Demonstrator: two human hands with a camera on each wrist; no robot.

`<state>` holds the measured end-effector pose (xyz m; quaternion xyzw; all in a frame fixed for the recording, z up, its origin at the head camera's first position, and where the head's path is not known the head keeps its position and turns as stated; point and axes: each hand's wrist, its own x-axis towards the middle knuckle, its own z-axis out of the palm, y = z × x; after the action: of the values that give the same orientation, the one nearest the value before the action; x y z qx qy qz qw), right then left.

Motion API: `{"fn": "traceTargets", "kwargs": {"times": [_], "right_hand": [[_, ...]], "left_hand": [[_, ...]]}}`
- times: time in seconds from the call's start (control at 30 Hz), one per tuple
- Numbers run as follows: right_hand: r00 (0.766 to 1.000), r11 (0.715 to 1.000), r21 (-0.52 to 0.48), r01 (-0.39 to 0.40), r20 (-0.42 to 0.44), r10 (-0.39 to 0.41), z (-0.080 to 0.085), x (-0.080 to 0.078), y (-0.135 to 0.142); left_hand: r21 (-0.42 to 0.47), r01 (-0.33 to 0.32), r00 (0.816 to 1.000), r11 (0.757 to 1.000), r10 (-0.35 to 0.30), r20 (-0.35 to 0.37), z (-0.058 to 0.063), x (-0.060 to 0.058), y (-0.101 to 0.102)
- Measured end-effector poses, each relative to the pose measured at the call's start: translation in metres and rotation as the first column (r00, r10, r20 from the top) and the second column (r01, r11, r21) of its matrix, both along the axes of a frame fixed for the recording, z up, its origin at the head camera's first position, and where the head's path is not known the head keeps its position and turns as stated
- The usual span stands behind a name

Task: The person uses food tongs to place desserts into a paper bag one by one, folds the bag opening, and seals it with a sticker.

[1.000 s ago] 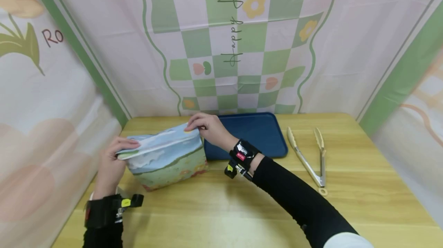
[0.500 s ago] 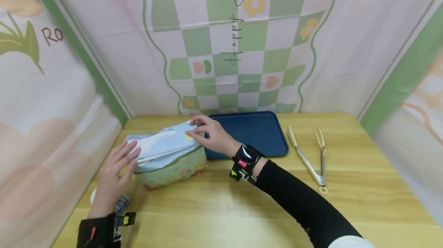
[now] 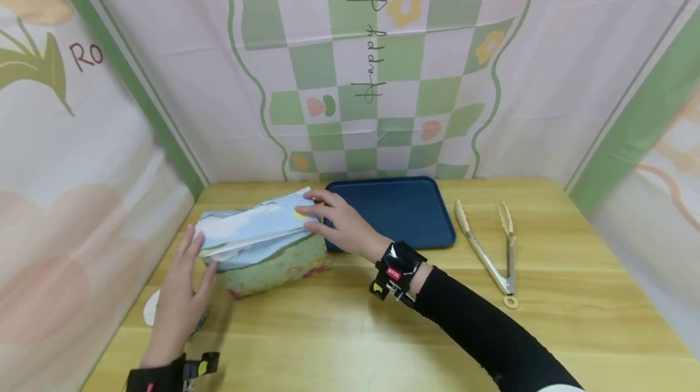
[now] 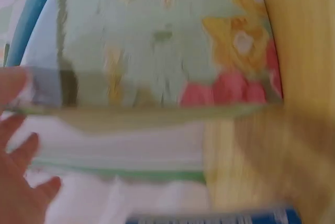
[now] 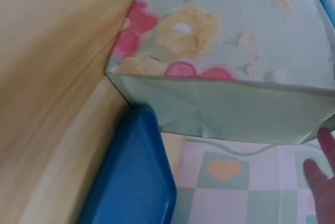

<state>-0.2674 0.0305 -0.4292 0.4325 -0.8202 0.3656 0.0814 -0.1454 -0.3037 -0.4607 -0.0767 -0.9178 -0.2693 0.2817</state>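
A paper bag (image 3: pixel 273 270) printed with sky, grass and flowers stands on the left of the table, its light blue top (image 3: pixel 251 222) folded over. My left hand (image 3: pixel 183 298) is at the bag's left end, fingers spread and fairly straight near the fold. At the other end, my right hand (image 3: pixel 347 225) rests its loosely bent fingertips on or just beside the folded edge. In the right wrist view the bag's flat side panel (image 5: pixel 220 106) shows, with only a few fingertips at the edge. The bag's contents are hidden.
A dark blue tray (image 3: pixel 396 213) lies right behind the bag. Metal tongs (image 3: pixel 492 258) with beige tips lie spread farther right. A white round thing (image 3: pixel 151 308) with a blue-marked part sits partly behind my left wrist. Printed curtains (image 3: pixel 377 76) enclose the table.
The bag's raised top has been folded down flat. My left hand has let go of its edge and moved lower with fingers spread; my right hand's pinch has loosened.
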Motion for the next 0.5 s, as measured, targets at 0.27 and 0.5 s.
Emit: {"fn": "traceTargets", "kwargs": {"times": [0.27,0.5], "right_hand": [[0.983,0.995,0.018,0.103,0.154,-0.104,-0.013,0.024,0.013],[0.903,0.961,0.052,0.270,0.332,-0.272,-0.025,0.051,0.015]], "left_hand": [[-0.132,-0.322,0.929,0.937,0.340,0.148,-0.014,0.043,-0.024],[-0.144,-0.305,0.935,0.941,0.325,0.145,-0.032,0.048,-0.034]]}}
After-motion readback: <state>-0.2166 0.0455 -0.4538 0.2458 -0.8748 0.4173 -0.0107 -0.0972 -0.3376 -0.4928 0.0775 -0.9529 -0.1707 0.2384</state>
